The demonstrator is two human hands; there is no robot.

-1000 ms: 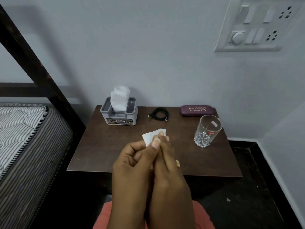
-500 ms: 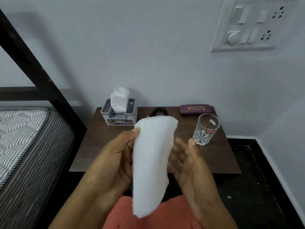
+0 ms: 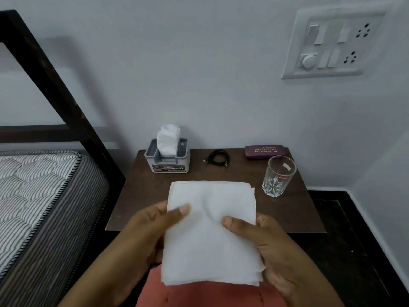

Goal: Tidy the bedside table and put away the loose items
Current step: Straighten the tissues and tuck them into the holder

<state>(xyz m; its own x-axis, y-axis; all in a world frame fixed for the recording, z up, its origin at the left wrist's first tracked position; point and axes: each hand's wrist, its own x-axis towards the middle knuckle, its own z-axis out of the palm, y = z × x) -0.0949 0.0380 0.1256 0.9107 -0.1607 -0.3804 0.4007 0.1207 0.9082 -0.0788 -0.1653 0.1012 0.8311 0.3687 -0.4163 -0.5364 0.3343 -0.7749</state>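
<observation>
Head view is showing both hands holding a white tissue (image 3: 210,231) spread flat above the near edge of the dark wooden counter (image 3: 141,196). The left hand (image 3: 141,238) is pinching the tissue's left side, its thumb lying on top and its fingers (image 3: 155,258) curled underneath. The right hand (image 3: 272,247) is gripping the right side the same way, thumb pressing on the upper face, fingers hidden behind the sheet. The tissue is hanging down toward an orange-red garment (image 3: 199,293) below the hands. Beyond the left fingers, at the back of the counter, a grey tissue box (image 3: 167,161) is standing with a white sheet poking up out of it. Farther back between the two hands, a coiled black cable (image 3: 218,157) is lying flat. Beyond the right fingers, a clear glass tumbler (image 3: 278,176) is standing upright, and behind it a maroon spectacle case (image 3: 264,151) is resting against the wall. Left of the left hand, a striped mattress (image 3: 37,193) is sitting in a dark bed frame (image 3: 51,85).
</observation>
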